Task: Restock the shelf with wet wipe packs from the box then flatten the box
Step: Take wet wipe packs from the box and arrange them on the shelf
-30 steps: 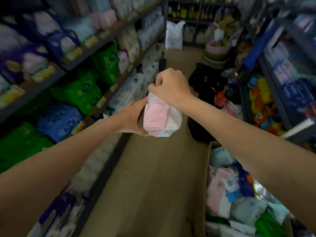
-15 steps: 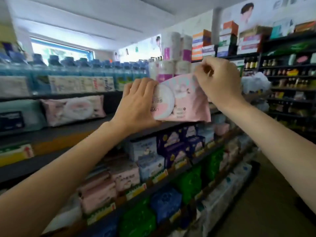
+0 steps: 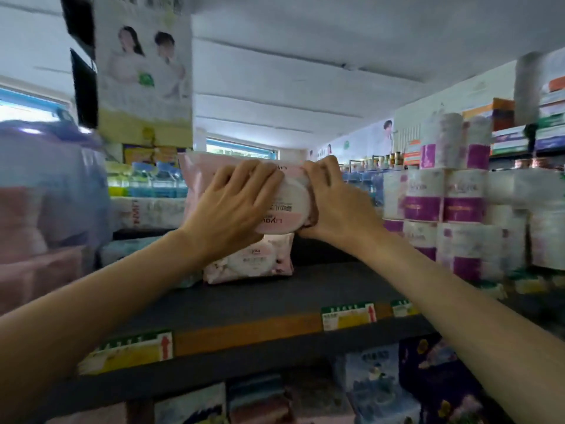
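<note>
held pack: pink wet wipe pack (image 3: pixel 269 221) up at top-shelf height, directly above a matching pack lying on the shelf (image 3: pixel 249 263); cannot tell if the two touch. Label on the held one reads upside down.
left hand: left hand (image 3: pixel 227 214) spread flat across the near face and left half of the held pack, fingers fanned toward the lid, wrist bent back, forearm angled up from low left.
right hand: right hand (image 3: pixel 331 203) wrapped over the pack's right end, fingers curled on its top edge, thumb side underneath. Both hands closed on the pack.
shelf: dark shelf board (image 3: pixel 305 289), bare patch right of the lower pack; toilet roll stacks (image 3: pixel 452 209) further right.
box: not in view.
risk 1: soft pack on soft pack – likely slides off forward if released off-centre.
risk 2: pushing it back could shove the lower pack askew or deeper.
risk 3: right elbow passes near the roll stacks; a wide pull-out may knock them.
risk 4: goes on inverted unless flipped.
</note>
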Demonstrator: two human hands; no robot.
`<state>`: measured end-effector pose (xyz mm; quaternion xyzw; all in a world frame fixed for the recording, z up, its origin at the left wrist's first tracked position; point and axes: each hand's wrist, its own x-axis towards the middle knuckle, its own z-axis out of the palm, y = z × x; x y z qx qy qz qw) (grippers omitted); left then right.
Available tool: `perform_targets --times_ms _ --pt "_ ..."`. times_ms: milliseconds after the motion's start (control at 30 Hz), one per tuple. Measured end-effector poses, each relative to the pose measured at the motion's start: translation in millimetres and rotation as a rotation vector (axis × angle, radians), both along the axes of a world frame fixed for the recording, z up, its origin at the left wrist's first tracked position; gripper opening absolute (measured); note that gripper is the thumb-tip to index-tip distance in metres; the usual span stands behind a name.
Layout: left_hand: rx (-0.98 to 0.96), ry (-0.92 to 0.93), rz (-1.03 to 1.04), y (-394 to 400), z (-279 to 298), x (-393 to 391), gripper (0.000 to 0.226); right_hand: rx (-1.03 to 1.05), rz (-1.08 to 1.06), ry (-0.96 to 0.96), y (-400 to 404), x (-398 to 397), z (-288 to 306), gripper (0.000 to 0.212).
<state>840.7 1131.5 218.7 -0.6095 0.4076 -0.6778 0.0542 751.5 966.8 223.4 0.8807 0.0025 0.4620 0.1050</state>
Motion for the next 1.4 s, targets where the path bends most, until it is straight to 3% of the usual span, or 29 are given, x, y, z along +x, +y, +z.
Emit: perform_targets --times_ms 233,633,833,1000,1200,1400 --pt "-0.014 0.097 0.245 -7 12 74 0.091 -0.070 0.170 -0.106 -33 90 11 0.083" --pt "0.280 0.296 0.528 -38 -19 172 0.105 -0.024 0.147 0.289 -77 198 -29 0.069" --pt "0.334 0.439 0.539 -38 -1 161 0.107 -0.003 0.194 0.396 -86 195 -17 0.075" --pt "0.313 0.717 0.503 -37 2 138 0.080 -0.072 0.065 0.394 -86 166 -10 0.078" --pt "0.297 0.570 0.446 -21 4 96 0.059 0.012 -0.046 0.355 -79 104 0 0.064" --pt "0.289 0.609 0.460 -23 2 76 0.064 -0.012 -0.171 0.380 -61 56 -7 0.061"
